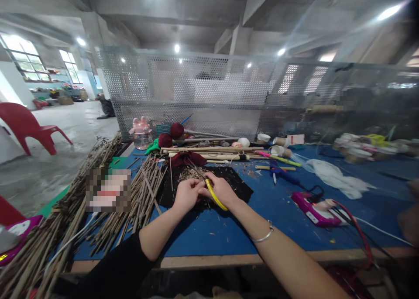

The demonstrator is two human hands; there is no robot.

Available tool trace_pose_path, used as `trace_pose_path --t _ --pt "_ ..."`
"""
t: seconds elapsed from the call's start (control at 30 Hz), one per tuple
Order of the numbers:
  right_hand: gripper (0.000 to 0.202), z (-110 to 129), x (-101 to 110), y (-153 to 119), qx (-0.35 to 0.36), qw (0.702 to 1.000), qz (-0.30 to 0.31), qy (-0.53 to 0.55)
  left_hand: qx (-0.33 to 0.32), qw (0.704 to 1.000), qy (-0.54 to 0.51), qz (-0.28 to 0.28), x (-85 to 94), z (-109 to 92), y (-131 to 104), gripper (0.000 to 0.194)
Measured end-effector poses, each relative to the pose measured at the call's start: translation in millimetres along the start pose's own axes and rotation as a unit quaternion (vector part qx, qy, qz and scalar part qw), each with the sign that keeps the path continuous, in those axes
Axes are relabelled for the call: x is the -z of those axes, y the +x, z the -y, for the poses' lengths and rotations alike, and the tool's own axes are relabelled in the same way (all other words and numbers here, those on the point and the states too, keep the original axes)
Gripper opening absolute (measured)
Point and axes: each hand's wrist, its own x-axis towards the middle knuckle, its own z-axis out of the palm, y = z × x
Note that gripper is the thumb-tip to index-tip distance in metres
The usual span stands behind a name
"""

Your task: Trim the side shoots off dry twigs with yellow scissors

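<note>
My right hand [221, 192] is closed around yellow-handled scissors [214, 197], whose dark blades point away from me over the black cloth [237, 183]. Beside it, my left hand [187, 196] is closed in a pinch, its fingertips meeting those of the right hand. What the left fingers hold is hidden or too small to make out. Under and beyond both hands, small plant clippings [190, 173] lie heaped on the cloth. A dark red cloth [180, 159] is bunched just behind the heap.
Thin dry sticks [137, 203] fan out at left, near a larger bundle of twigs [62, 211]. A blue glue gun [282, 173], a purple power strip [316, 208] with cables and a clear plastic bag [337, 174] lie at right. A perforated metal screen [209, 100] rises behind the table.
</note>
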Motion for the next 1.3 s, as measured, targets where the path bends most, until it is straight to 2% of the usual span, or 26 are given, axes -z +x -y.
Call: trace_pose_path --t 0.2,0.4,0.57,0.93,1.3 --pt "0.048 -4.1 3.0 1.6 0.011 1.0 0.023 0.012 0.039 0.999 0.011 0.013 -0.6 -5.7 -3.5 0.019" --pt "0.042 -3.9 6.4 1.5 0.01 1.0 0.027 0.013 -0.003 1.0 0.015 0.023 1.9 -1.5 -0.8 0.026" --pt "0.053 -0.6 6.7 -0.9 -0.008 0.999 0.031 -0.026 -0.024 0.999 0.003 0.045 2.9 1.0 0.8 0.032" --pt "0.071 -6.9 1.1 2.5 0.062 0.998 0.017 0.019 -0.021 0.997 0.006 0.069 0.5 -0.3 -1.5 0.033" --pt "0.056 -1.3 2.5 1.2 0.024 0.999 0.018 0.033 -0.022 0.998 0.016 0.054 0.3 3.3 1.5 0.034"
